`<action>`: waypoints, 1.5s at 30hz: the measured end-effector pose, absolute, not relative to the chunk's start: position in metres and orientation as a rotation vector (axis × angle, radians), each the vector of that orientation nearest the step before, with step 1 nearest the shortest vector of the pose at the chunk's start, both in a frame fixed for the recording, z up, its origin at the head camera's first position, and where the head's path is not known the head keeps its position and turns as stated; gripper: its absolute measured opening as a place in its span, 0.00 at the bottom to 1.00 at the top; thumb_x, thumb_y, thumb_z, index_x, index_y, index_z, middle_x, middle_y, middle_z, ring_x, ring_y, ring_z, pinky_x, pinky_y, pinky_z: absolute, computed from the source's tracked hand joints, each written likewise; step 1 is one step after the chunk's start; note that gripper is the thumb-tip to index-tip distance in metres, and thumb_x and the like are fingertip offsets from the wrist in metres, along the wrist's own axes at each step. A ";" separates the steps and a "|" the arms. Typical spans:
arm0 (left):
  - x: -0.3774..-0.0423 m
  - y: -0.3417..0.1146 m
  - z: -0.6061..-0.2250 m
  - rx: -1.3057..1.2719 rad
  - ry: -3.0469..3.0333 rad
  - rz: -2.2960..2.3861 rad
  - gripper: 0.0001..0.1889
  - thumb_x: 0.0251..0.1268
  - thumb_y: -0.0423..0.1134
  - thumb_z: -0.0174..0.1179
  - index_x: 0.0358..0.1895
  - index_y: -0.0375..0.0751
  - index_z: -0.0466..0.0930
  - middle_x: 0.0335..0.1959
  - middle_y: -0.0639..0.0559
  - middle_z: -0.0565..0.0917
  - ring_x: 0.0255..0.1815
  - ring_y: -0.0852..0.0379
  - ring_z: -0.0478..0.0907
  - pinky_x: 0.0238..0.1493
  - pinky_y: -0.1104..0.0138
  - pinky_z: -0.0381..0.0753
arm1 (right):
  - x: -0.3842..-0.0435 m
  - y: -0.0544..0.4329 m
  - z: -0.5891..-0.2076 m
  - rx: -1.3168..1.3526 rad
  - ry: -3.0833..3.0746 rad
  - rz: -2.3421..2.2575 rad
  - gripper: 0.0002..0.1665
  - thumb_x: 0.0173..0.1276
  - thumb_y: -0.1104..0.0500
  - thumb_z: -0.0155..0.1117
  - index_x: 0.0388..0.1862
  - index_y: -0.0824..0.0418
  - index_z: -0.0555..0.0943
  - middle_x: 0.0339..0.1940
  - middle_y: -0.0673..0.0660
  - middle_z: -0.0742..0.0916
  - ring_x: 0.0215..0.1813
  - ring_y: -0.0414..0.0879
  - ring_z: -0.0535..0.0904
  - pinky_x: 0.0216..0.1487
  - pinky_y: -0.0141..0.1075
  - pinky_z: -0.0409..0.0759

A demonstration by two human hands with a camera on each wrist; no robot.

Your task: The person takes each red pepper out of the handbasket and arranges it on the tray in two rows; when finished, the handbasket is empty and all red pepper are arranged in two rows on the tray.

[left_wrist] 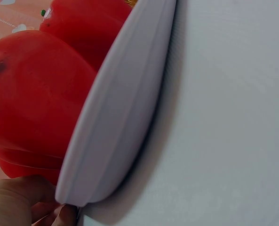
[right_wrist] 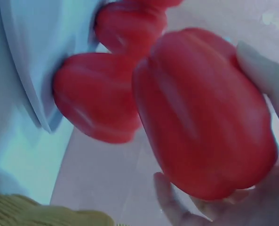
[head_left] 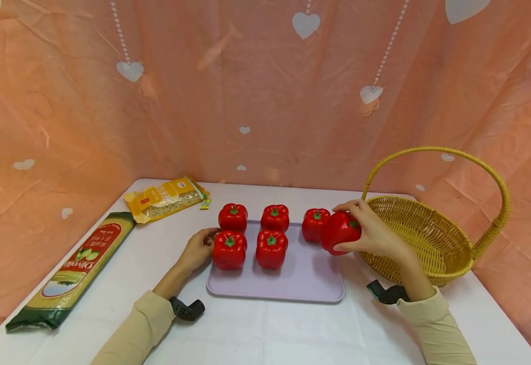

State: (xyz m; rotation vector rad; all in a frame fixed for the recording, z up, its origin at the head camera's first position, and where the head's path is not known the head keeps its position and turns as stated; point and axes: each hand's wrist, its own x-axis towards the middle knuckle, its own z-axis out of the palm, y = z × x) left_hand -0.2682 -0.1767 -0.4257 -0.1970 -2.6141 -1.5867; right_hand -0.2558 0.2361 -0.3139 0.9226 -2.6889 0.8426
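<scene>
My right hand (head_left: pixel 367 228) grips a red bell pepper (head_left: pixel 340 234) around its sides, lifted above the tray's right edge. In the right wrist view, the held bell pepper (right_wrist: pixel 205 117) fills the space between thumb and fingers. At the tray's left side, my left hand (head_left: pixel 198 249) pinches the rim of the lilac tray (head_left: pixel 276 290), beside a front-left bell pepper (head_left: pixel 230 252). Seen from the left wrist, the fingers curl at the tray wall (left_wrist: pixel 115 113), partly hidden. Several more red bell peppers, including one at the back right (head_left: pixel 314 225), stand on the tray, stems up.
To the right stands a yellow wicker basket (head_left: pixel 411 238) with a tall arched handle (head_left: pixel 436 149). A yellow bag of grain (head_left: pixel 167 198) lies at the back left, and a long green-and-gold package (head_left: pixel 76 268) lies along the left edge of the white table (head_left: pixel 247 334).
</scene>
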 end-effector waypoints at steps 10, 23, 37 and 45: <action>-0.268 -0.177 -0.427 -0.177 -2.621 -1.585 0.23 0.55 0.24 0.53 0.58 0.26 0.70 0.40 0.41 0.75 0.39 0.51 0.68 0.38 0.67 0.68 | -0.259 0.218 -0.328 0.976 -2.647 0.857 0.47 0.43 0.52 0.79 0.62 0.56 0.68 0.52 0.55 0.72 0.55 0.52 0.70 0.46 0.50 0.78; -0.268 -0.177 -0.426 -0.207 -2.622 -1.546 0.23 0.54 0.24 0.53 0.57 0.25 0.71 0.41 0.40 0.75 0.39 0.51 0.68 0.38 0.67 0.68 | -0.265 0.202 -0.348 1.003 -2.700 0.741 0.45 0.40 0.48 0.80 0.58 0.52 0.68 0.54 0.55 0.73 0.57 0.51 0.63 0.49 0.51 0.74; -0.269 -0.177 -0.426 -0.190 -2.628 -1.567 0.23 0.55 0.24 0.53 0.58 0.26 0.70 0.40 0.41 0.75 0.39 0.50 0.68 0.38 0.66 0.68 | -0.265 0.195 -0.360 1.023 -2.750 0.743 0.43 0.41 0.47 0.79 0.56 0.51 0.69 0.52 0.55 0.70 0.57 0.53 0.62 0.47 0.51 0.76; -0.269 -0.177 -0.427 -0.191 -2.633 -1.555 0.23 0.56 0.24 0.53 0.58 0.26 0.70 0.41 0.40 0.75 0.40 0.50 0.68 0.38 0.66 0.68 | -0.265 0.191 -0.364 1.047 -2.739 0.686 0.43 0.39 0.46 0.79 0.54 0.52 0.70 0.50 0.53 0.71 0.55 0.51 0.62 0.47 0.49 0.75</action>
